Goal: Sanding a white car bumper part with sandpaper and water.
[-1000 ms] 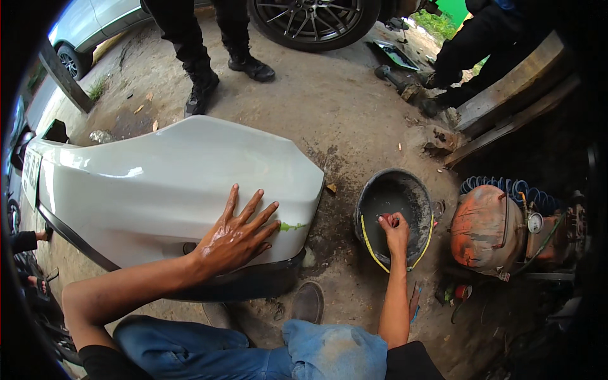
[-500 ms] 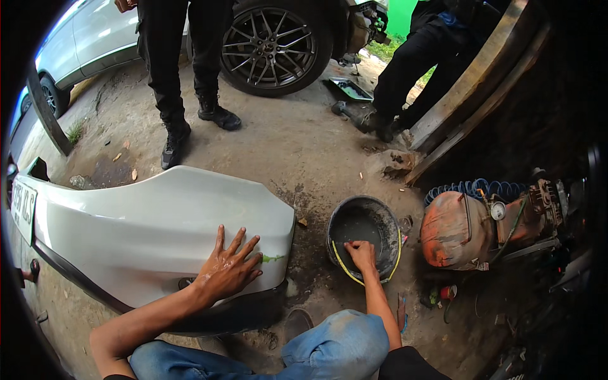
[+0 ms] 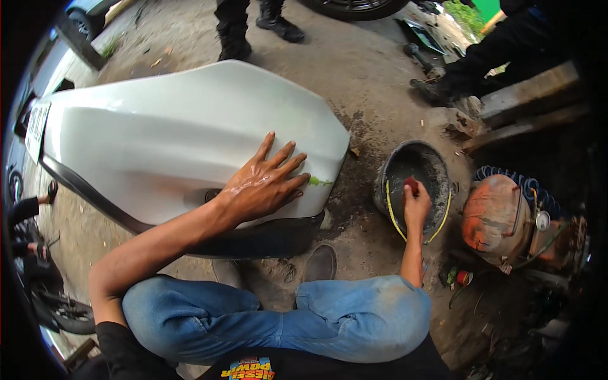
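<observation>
Stained brown ground (image 3: 354,69), weathered beams (image 3: 538,92) at right, green surface (image 3: 486,9) beyond, daylight

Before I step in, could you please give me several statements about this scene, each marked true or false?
1. The left hand rests on the white bumper. True.
2. The right hand is at the dark bucket. True.
3. The right hand is empty. False: it holds a small dark red piece.
4. A green patch shows on the white bumper, next to the left hand. True.
5. The dark bucket stands to the left of the white bumper. False: it stands to the right.
6. The left hand is clenched in a fist. False: it is spread open.
</observation>
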